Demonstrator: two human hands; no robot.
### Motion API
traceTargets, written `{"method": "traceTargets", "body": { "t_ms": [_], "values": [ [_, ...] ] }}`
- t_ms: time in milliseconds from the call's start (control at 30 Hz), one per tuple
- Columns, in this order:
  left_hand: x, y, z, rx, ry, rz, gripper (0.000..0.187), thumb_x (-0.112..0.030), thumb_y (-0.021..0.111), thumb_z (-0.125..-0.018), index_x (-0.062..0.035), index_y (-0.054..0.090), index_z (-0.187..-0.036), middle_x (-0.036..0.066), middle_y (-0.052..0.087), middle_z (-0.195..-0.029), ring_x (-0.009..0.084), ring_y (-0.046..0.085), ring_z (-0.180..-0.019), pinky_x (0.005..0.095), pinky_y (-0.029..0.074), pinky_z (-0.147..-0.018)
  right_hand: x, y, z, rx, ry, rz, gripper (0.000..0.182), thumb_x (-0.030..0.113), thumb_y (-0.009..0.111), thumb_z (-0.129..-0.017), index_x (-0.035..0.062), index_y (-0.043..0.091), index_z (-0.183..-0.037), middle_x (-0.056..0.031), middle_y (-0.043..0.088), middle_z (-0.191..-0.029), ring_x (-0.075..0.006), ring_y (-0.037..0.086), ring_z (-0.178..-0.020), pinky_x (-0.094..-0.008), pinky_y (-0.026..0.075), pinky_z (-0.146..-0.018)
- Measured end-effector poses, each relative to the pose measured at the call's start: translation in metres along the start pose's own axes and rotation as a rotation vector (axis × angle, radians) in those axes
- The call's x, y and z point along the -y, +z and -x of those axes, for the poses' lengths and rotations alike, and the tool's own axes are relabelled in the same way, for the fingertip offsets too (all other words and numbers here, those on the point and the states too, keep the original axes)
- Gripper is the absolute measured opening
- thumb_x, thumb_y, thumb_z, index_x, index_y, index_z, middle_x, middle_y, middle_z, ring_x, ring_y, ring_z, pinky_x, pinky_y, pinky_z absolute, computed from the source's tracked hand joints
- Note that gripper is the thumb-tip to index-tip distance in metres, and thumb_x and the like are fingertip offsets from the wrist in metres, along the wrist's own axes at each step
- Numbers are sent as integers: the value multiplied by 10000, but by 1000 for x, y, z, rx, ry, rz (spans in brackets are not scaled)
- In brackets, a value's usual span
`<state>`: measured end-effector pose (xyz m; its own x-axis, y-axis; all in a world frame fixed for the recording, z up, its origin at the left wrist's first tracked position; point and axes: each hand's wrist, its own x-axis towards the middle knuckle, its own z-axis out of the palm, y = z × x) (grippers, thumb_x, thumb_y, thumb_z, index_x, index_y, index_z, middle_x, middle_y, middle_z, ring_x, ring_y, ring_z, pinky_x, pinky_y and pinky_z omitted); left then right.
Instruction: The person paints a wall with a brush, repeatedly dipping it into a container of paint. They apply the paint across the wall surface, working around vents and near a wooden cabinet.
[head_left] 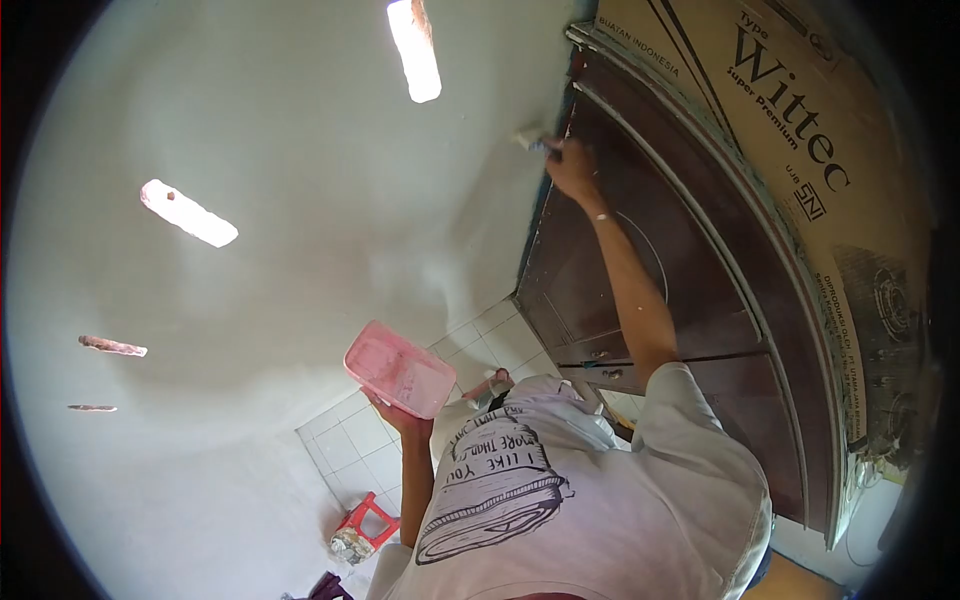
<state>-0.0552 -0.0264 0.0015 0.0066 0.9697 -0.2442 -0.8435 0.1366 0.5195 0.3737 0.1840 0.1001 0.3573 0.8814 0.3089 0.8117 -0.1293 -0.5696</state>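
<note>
My right hand (573,170) is raised at the wall's edge, its fingers closed round a paintbrush (530,137). The bristles point left at the pale wall (330,130), right beside the dark wooden cabinet (640,230); brush and fingers are slightly blurred. Lower down, my left hand (400,415) grips a pink plastic tub (385,362) from below, tilted with its mouth towards me. Whitish-pink paint (420,383) coats its inside. Most of my left fingers are hidden behind the tub.
A large cardboard box (740,120) lies on top of the cabinet. On the tiled floor (345,447), a red plastic stool (370,525) stands at the lower left by the wall. Bright slot-like openings (415,50) pierce the wall. Cables (868,475) hang near the cabinet's right end.
</note>
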Motion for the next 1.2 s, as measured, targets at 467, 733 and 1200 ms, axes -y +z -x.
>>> {"method": "traceTargets", "body": {
  "t_ms": [467, 733, 1200],
  "values": [
    [0, 3, -6, 15, 23, 75, 699, -663, 302, -997, -202, 323, -1523, 40, 438, -1490, 291, 440, -1359, 485, 390, -1123, -18, 58, 35, -330, -71, -206, 424, 25, 607, -877, 133, 671, -1282, -232, 683, -887, -386, 676, -769, -416, 526, -722],
    [-4, 9, -13, 50, -40, 60, 715, -677, 327, -984, -200, 331, -1516, 37, 441, -1485, 287, 437, -1358, 485, 385, -1125, -59, 11, -10, -63, -156, 221, 355, 70, 617, -840, 88, 713, -1181, -251, 683, -879, -405, 677, -857, -453, 541, -736],
    [11, 3, -15, 26, -4, 27, 712, -669, 340, -985, -176, 351, -1498, 42, 460, -1454, 283, 455, -1330, 477, 398, -1103, 23, 9, -9, -580, -280, -227, 362, 15, 594, -902, 14, 650, -1260, -269, 678, -941, -419, 669, -795, -423, 519, -692]
  ]
}}
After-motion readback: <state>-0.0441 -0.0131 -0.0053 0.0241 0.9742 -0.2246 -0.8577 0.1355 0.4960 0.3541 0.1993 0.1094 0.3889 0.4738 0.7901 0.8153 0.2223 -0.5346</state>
